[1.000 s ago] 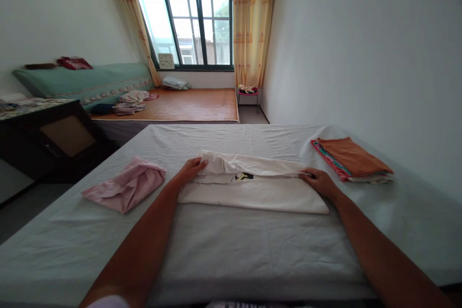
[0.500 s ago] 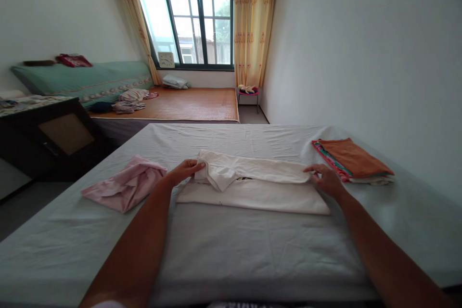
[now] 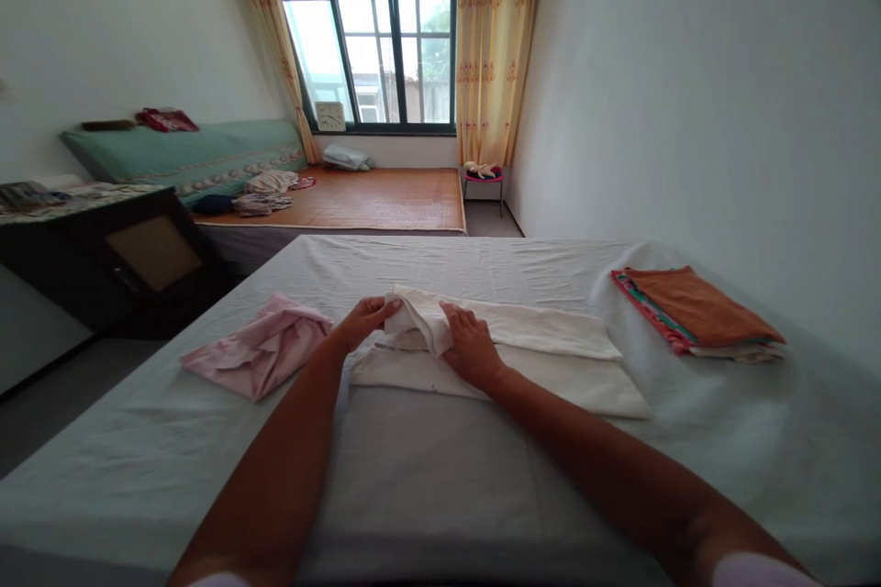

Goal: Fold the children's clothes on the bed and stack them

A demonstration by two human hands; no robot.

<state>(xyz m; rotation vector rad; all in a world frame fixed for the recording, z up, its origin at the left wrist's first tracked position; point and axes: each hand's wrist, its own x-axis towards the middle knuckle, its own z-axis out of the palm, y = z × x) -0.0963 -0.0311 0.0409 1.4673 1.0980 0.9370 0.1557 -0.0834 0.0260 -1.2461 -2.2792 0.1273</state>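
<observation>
- White garment (image 3: pixel 551 330) lies folded in a long strip at the clock's centre, on the pale sheet (image 3: pixel 427 477); its far edge faces twelve, its corner four.
- Sheet stretches from the garment's near edge toward six, giving the forearms room.
- Left hand (image 3: pixel 364 321), at ten, is closed in a pinch on the garment's folded end.
- Right hand (image 3: pixel 473 348), near centre, rests on the fold, fingers partly extended; whether it grips cloth cannot be told.
- Crumpled pink cloth (image 3: pixel 265 344) lies at nine.
- Folded stack (image 3: pixel 695 303), orange on top, sits between two and three, apart from the garment.
</observation>
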